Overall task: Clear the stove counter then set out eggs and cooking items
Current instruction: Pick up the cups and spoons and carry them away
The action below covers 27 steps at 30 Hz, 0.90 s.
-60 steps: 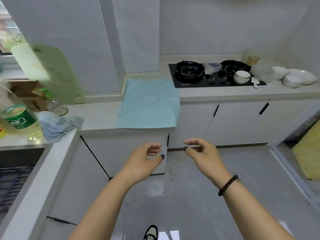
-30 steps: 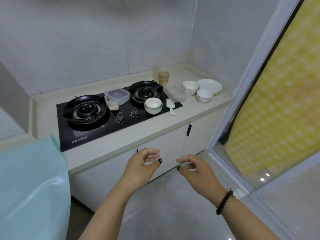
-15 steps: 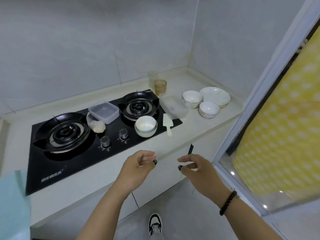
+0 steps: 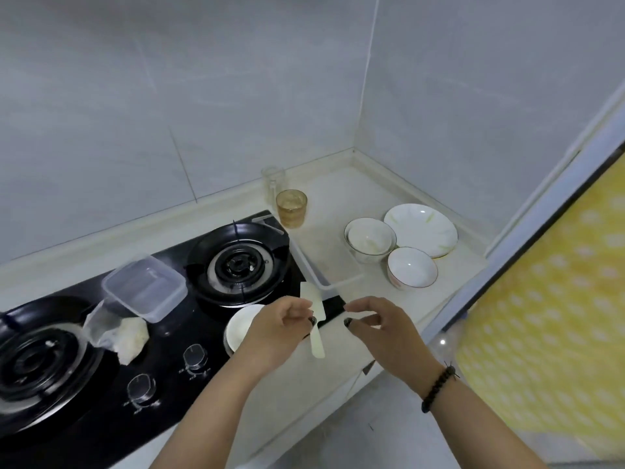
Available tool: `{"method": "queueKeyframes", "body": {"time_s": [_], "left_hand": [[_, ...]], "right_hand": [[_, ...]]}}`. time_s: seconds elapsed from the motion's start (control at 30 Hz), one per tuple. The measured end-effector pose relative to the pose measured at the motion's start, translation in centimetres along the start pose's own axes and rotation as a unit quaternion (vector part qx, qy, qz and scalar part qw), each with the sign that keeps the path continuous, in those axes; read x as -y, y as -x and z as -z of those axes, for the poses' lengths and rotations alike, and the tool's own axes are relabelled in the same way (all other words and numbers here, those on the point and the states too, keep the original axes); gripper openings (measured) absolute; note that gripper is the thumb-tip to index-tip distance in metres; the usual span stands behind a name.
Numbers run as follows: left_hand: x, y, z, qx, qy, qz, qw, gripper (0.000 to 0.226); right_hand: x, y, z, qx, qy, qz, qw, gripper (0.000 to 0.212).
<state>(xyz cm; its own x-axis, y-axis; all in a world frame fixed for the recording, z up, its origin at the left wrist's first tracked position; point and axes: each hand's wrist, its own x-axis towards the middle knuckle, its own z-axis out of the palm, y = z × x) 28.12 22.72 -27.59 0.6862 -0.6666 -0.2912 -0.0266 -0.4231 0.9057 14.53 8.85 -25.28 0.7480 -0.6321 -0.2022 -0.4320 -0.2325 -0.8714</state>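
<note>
barely begun: left hand [image 4: 280,328] and right hand [image 4: 380,328] empty, fingers loosely curled; bowl [image 4: 240,324], spatula [image 4: 314,319], container [image 4: 145,289] uncleared; no eggs.

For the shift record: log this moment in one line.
phase: reaching in | left hand: empty | right hand: empty | nearest: spatula | stove: uncleared

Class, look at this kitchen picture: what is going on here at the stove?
A person stands at the stove counter, both hands empty and half curled above its front edge: left hand, right hand. Nothing is picked up yet. On the black hob sit a clear plastic box, a white bowl and a pale spatula. More bowls, a plate and glasses stand to the right.
</note>
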Motion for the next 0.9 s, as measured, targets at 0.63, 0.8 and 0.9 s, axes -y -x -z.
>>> {"method": "queueKeyframes", "body": {"time_s": [0.63, 0.8, 0.9], "left_hand": [[-7.3, -17.4, -6.4, -0.172, 0.135, 0.086, 0.972, 0.026], [-8.4, -19.2, -4.5, -0.221, 0.166, 0.099, 0.956, 0.025], [-8.3, -20.4, -2.5, -0.251, 0.169, 0.103, 0.948, 0.024]], "right_hand": [[-0.4, -27.2, 9.0, 0.162, 0.014, 0.025, 0.986, 0.012], [2.0, -32.1, 7.4, 0.2, 0.021, 0.064, 0.977, 0.014], [3.5, -34.5, 5.9, 0.223, 0.023, 0.091, 0.97, 0.013]]}}
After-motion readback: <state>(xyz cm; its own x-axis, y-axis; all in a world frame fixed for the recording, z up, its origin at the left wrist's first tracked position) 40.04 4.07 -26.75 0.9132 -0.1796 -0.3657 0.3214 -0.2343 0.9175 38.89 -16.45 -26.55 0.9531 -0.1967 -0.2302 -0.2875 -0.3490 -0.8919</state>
